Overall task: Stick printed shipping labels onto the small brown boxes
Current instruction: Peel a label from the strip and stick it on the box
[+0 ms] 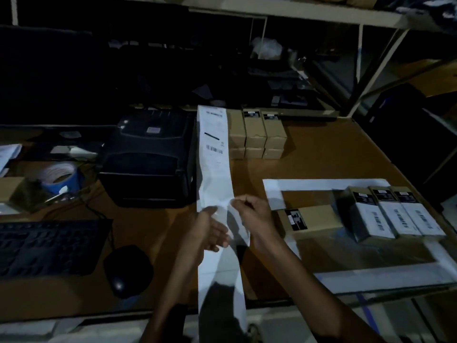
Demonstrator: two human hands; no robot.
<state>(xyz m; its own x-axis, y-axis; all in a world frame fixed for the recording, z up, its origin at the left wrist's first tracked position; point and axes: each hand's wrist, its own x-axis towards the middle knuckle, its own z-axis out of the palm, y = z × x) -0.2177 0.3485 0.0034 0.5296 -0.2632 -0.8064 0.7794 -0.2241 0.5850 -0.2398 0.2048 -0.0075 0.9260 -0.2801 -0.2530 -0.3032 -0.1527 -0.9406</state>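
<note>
Peeling step: right hand pinches a label corner off the label strip — left hand holds it beneath, fingers spread. Next — free it cleanly, carry to unlabelled brown box on desk.

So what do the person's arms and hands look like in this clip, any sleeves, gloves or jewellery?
Both forearms are bare as far as the frame shows, with no sleeves in view. The left hand and right hand wear no gloves. No watch or ring is visible, though the dim light and blur hide fine detail.
</note>
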